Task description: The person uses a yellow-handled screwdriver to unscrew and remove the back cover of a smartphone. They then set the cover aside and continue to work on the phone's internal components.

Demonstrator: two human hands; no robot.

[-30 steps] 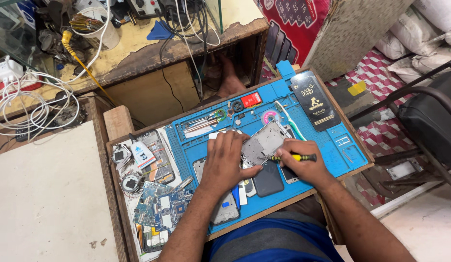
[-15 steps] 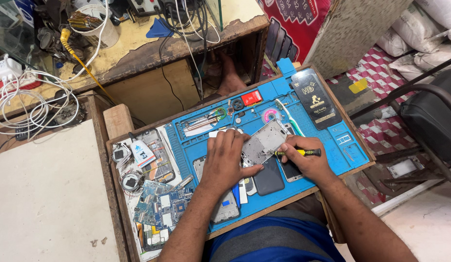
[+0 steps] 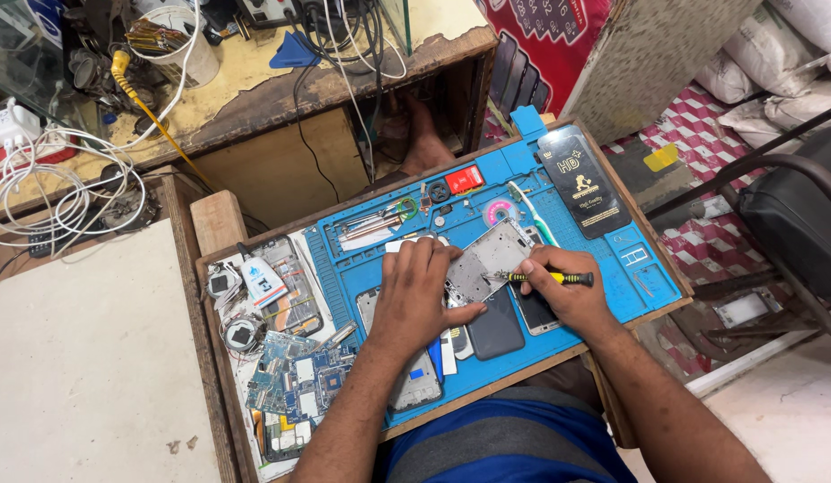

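My left hand (image 3: 422, 291) presses flat on the left edge of a grey metal phone frame (image 3: 487, 264) that lies on a blue work mat (image 3: 603, 268). My right hand (image 3: 563, 291) grips a small screwdriver (image 3: 559, 278) with a yellow and black handle; its tip touches the frame's right side. A dark phone (image 3: 496, 326) lies just below the frame, between my hands. Another phone (image 3: 534, 311) sits partly under my right hand.
Circuit boards (image 3: 295, 380) and small parts fill the tray's left side. Tweezers (image 3: 371, 228), a red box (image 3: 465, 179), a toothbrush (image 3: 532, 215) and a black pack (image 3: 584, 192) rest on the mat's far part. Cables (image 3: 58, 179) lie on the bench at left. A bare foot (image 3: 424, 143) shows behind the tray.
My right hand and the screwdriver have shifted slightly along the frame's right side. My left hand stays pressed on the frame.
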